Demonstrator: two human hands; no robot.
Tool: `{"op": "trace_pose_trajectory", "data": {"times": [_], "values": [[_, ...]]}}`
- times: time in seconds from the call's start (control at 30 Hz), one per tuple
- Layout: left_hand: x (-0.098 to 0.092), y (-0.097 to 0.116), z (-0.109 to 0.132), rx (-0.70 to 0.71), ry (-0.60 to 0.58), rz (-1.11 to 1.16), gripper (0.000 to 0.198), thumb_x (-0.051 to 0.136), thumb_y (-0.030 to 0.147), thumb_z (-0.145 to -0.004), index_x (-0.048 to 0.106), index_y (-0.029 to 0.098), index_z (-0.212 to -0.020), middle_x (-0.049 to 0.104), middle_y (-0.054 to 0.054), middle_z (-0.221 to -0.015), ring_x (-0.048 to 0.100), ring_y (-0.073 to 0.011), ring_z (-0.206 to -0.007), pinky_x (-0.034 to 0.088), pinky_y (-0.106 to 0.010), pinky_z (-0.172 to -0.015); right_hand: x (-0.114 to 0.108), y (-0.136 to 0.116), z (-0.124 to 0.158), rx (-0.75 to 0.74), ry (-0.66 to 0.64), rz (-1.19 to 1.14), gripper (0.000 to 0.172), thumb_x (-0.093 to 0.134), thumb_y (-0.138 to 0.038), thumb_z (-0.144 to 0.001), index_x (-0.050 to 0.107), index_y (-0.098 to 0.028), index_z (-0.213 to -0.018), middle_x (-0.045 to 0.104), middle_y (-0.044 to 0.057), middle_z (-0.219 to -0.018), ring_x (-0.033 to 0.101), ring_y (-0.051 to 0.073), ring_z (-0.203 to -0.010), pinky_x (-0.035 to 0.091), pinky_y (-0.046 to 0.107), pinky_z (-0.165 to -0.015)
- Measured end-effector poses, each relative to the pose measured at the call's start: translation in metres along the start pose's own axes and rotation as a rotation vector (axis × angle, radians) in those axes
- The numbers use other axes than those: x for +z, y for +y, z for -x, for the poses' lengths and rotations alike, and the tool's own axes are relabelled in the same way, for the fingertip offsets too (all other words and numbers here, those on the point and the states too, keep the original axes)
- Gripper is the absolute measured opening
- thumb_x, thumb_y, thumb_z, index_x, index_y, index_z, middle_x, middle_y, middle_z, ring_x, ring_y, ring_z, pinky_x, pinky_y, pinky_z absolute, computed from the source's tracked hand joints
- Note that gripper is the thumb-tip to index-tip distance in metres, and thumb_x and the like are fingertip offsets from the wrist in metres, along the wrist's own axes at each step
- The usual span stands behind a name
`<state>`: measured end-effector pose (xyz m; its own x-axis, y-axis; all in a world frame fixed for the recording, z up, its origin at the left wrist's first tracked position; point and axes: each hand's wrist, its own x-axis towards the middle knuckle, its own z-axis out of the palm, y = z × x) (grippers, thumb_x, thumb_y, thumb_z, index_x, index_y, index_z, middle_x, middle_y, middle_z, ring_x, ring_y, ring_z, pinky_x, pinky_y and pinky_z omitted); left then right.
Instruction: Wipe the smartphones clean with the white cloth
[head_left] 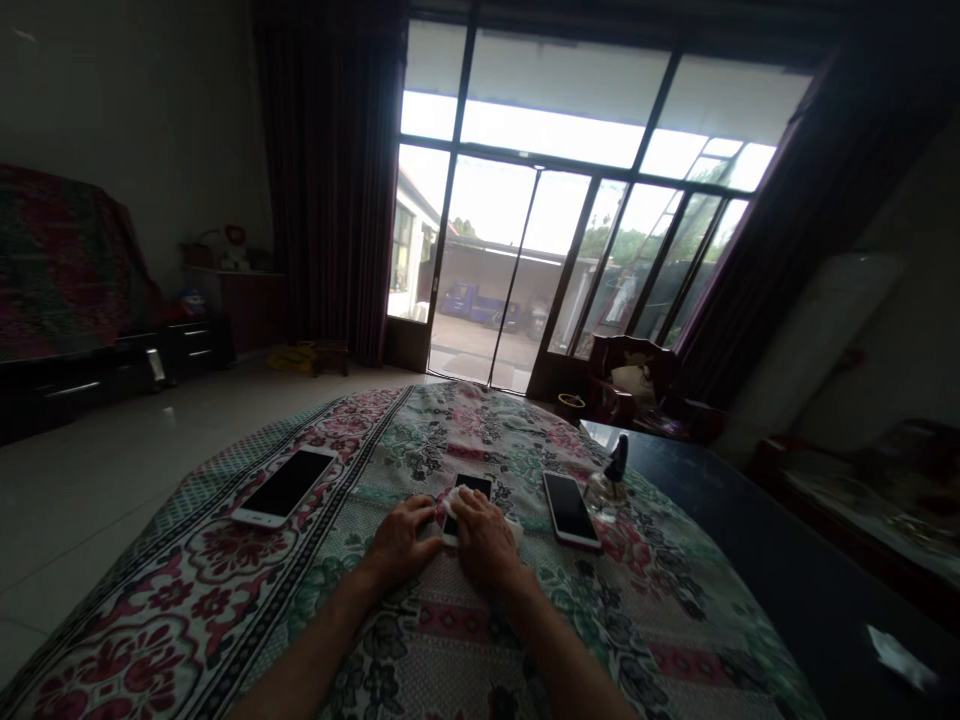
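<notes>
A white-framed smartphone (474, 484) with a dark screen lies flat on the floral tablecloth in front of me. My right hand (486, 535) is on top of it, fingers pressing a crumpled white tissue (452, 497) against the screen. A white edge also shows beside that hand's right side, perhaps more of the tissue. At the phone's left edge, my left hand (405, 538) has its fingers and thumb curled against it. Much of the phone is hidden under the right hand. A second smartphone (571, 510) lies to the right, and a third (289, 485) lies to the left, both face up.
A clear spray bottle (607, 488) with a black nozzle stands beside the right smartphone. The patterned tablecloth (360, 620) covers the round table. A dark table (720, 540) adjoins on the right, with a small white piece (900, 655) on it. Glass doors (510, 270) are ahead.
</notes>
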<state>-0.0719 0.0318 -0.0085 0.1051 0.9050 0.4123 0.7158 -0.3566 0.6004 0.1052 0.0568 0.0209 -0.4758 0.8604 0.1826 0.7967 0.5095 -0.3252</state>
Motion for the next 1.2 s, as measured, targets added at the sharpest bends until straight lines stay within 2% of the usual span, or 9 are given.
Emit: {"op": "trace_pose_trajectory", "data": {"times": [0.17,0.37,0.53,0.83,1.0,1.2], "values": [[0.001,-0.004,0.003,0.001,-0.001,0.002,0.039,0.072,0.021,-0.07,0.073,0.02,-0.109,0.066,-0.01,-0.125,0.06,-0.0279,-0.117,0.045,-0.039,-0.105,0.003,-0.005,0.019,-0.023,0.038,-0.043,0.038,0.04,-0.021,-0.095,0.062,-0.025,-0.126,0.048,0.005,-0.147,0.037,0.025,-0.139,0.028,0.043,-0.114],[0.002,-0.006,0.004,0.007,-0.002,0.01,0.038,0.067,0.019,-0.071,0.074,0.023,-0.108,0.067,-0.007,-0.124,0.06,-0.0261,-0.116,0.045,-0.039,-0.105,0.001,-0.007,0.036,-0.059,0.033,-0.083,0.039,0.04,-0.018,-0.094,0.063,-0.026,-0.125,0.048,0.003,-0.147,0.038,0.024,-0.139,0.029,0.042,-0.115],[0.002,-0.004,0.005,0.0,-0.006,0.025,0.037,0.072,0.025,-0.07,0.074,0.027,-0.107,0.068,-0.006,-0.124,0.059,-0.027,-0.117,0.046,-0.039,-0.104,-0.005,-0.001,0.04,-0.053,0.03,-0.108,0.039,0.04,-0.019,-0.093,0.065,-0.027,-0.123,0.05,0.002,-0.145,0.04,0.022,-0.137,0.03,0.04,-0.114],[0.002,0.001,0.004,0.011,-0.047,-0.036,0.028,0.07,0.035,-0.079,0.075,0.028,-0.106,0.067,-0.006,-0.123,0.059,-0.0264,-0.11,0.045,-0.038,-0.101,-0.009,0.025,-0.007,0.041,0.051,-0.079,0.041,0.038,-0.018,-0.093,0.066,-0.022,-0.122,0.053,0.006,-0.142,0.043,0.023,-0.135,0.033,0.039,-0.112],[0.0,0.003,0.002,-0.027,-0.059,-0.023,0.027,0.07,0.035,-0.079,0.076,0.03,-0.104,0.067,-0.005,-0.122,0.059,-0.0263,-0.11,0.046,-0.036,-0.099,-0.006,0.04,-0.033,0.085,0.083,-0.096,0.041,0.038,-0.017,-0.092,0.067,-0.02,-0.12,0.054,0.008,-0.141,0.046,0.021,-0.133,0.033,0.037,-0.111],[0.0,0.004,0.001,-0.073,-0.068,-0.002,0.037,0.072,0.035,-0.077,0.073,0.03,-0.114,0.066,-0.005,-0.124,0.058,-0.027,-0.111,0.045,-0.037,-0.101,-0.003,0.055,-0.058,0.099,0.09,-0.117,0.041,0.038,-0.016,-0.091,0.069,-0.019,-0.117,0.06,0.008,-0.135,0.052,0.019,-0.128,0.037,0.032,-0.108]]}}
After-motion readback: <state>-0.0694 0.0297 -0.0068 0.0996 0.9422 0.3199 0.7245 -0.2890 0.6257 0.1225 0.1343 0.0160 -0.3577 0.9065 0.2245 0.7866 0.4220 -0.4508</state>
